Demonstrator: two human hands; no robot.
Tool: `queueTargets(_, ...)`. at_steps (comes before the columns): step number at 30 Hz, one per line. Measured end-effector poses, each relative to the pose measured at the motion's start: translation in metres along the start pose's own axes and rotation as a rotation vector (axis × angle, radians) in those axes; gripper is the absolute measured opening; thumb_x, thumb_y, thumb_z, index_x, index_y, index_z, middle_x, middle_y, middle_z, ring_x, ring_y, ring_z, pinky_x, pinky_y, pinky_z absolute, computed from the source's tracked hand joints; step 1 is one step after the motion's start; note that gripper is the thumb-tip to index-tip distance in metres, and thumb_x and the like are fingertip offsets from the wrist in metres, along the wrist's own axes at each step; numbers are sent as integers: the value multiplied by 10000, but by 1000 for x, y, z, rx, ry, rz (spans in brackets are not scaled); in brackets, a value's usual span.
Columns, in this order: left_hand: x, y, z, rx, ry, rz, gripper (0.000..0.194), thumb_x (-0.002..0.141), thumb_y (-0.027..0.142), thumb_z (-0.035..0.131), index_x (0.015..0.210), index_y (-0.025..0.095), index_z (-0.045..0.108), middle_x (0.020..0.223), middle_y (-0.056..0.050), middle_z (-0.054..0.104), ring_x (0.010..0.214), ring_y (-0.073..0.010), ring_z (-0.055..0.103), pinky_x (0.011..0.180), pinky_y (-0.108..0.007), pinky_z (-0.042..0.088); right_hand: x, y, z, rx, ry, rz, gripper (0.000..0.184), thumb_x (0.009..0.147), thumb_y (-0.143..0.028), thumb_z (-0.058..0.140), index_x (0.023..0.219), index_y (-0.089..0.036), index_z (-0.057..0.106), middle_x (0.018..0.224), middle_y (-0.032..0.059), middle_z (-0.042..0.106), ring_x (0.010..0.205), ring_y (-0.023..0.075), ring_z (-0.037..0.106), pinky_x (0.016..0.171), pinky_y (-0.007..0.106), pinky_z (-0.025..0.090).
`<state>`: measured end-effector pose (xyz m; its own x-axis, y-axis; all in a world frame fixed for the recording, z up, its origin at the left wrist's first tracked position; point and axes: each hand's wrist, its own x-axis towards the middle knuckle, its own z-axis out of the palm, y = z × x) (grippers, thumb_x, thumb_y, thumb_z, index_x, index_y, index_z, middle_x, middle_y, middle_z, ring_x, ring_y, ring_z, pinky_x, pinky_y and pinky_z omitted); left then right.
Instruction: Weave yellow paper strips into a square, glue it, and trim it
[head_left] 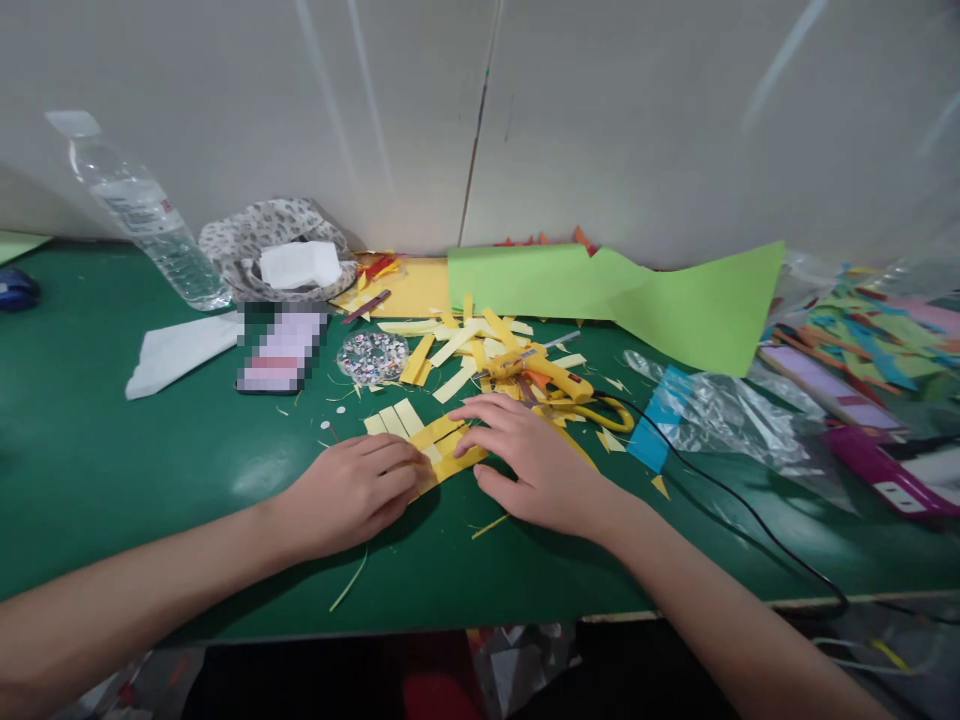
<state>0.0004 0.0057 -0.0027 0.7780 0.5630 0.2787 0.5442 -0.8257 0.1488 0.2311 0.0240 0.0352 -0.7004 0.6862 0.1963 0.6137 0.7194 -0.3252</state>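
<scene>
While both hands were down on the yellow paper strips (470, 459), a yellow glue gun (559, 376) lay just behind.
So the strips sat side by side near the front of the green table (225, 600), pale yellow strips (394, 418) tucked up against their far side. Left hand (352, 492) was curled over the left end, fingertips hidden, so can't tell if it was pinching or just pressing. Right hand (534, 462) was pretty loose, fingers spread wide with some fingertips on the right end. Cut scraps (453, 382) lay piled around the glue gun, with a round clear case of speckled bits (373, 357) beside them.
</scene>
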Motion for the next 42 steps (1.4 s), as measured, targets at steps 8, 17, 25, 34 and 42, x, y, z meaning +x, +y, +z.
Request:
queueTargets(8,0,1,2,-20,4,-62,242,885,208,424,1107,169,512,1044,-76,627,977,-199,565,831,-338,474,4,-7,-3,207,-107,38,183,731,-66,486,814,-191,591,873,25,656,915,181,545,939,397,346)
queueTargets(17,1,0,1,-25,-27,-50,281,879,193,422,1146,194,509,1026,-73,612,943,-200,556,785,-332,472,4,-8,-5,427,-143,88,312,747,-63,451,962,-240,594,955,-17,669,932,153,578,840,305,425)
queueTargets(25,1,0,0,-36,-20,-23,307,903,198,400,1191,230,500,1126,-56,608,1019,-190,553,842,-342,469,-8,87,-8,-188,474,532,323,702,-407,626,940,-193,576,937,105,639,887,296,577,739,436,450)
queueTargets(34,3,2,0,-176,-27,-25,282,919,173,374,1185,186,464,1215,-56,583,1134,-153,515,983,-340,396,-8,91,3,-279,485,466,353,759,-420,571,1016,-178,554,982,108,621,924,286,546,762,407,438)
queueTargets(42,4,2,2,-185,-25,-21,290,914,165,364,1187,183,459,1201,-66,586,1126,-167,517,970,-354,408,13,52,8,-294,445,262,221,819,-366,547,701,-201,636,706,36,605,736,199,528,674,327,410)
